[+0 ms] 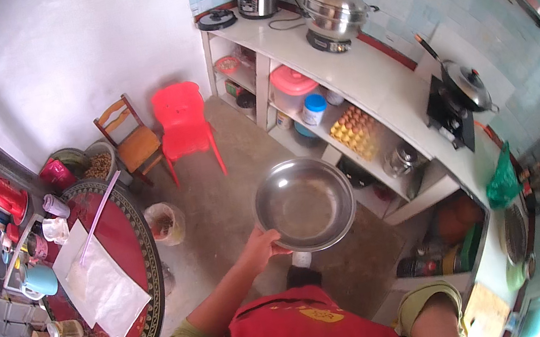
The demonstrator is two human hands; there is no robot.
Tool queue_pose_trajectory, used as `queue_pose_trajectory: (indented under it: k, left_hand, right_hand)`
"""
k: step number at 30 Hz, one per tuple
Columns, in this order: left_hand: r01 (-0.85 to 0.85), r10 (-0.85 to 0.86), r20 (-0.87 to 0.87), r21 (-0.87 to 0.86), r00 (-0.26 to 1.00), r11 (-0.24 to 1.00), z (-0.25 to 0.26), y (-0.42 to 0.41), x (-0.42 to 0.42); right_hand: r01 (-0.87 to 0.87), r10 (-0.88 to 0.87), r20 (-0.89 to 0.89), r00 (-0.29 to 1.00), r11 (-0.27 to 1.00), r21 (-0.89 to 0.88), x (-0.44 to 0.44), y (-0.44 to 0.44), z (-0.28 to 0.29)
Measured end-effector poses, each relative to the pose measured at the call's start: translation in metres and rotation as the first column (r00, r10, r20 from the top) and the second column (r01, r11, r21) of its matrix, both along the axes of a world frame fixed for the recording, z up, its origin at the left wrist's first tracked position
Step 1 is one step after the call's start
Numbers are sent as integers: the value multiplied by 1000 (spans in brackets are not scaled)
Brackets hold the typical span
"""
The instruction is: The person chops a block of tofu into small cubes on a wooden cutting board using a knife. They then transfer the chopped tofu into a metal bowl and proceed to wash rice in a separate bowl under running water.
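My left hand [260, 249] grips the near left rim of a round stainless steel basin [303, 208]. The basin is held out over the floor in front of my red apron [296, 325], its inside facing up. Light glints off its wall, and no solid item shows in it. My right hand is out of view; only the rolled sleeve and part of that arm appear at the bottom right. Past the basin's right side, the lower shelves hold an egg tray [354, 130] filled with eggs and a glass jar [401, 160].
A round red table [122, 230] stands at left, with white sheets on it. Beyond are a plastic-lined bin [166, 223], a wooden chair [137, 142] and a red plastic chair [183, 121]. Along the right runs a counter [367, 77] with a steamer pot [337, 7] and a lidded wok [467, 82].
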State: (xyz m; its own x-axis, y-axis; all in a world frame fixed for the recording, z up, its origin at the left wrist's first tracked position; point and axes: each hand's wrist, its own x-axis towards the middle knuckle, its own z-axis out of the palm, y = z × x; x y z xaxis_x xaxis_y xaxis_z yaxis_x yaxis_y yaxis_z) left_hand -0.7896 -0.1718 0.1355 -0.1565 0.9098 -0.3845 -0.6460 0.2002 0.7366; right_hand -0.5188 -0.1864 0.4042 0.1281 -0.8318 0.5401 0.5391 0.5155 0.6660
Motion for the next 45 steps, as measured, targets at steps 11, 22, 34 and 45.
queue_pose_trajectory:
  k: [11,22,34,45]
  left_hand:
    - [-440,441,4,-53,898,897,1,120,-82]
    - [-460,470,100,-104,877,882,-45,193,-242]
    - [-433,447,9,-234,895,871,-72,268,-443]
    - [-512,593,26,-475,805,716,-158,285,-474]
  right_hand:
    - [-534,535,179,826,844,-59,-93,181,10]
    - [-558,563,116,818,826,-75,-289,286,-12]
    - [-600,604,413,-681,-138,-788,-501,406,-64]
    - [-224,-394,-754,526,-919,323,-564,662,-507]
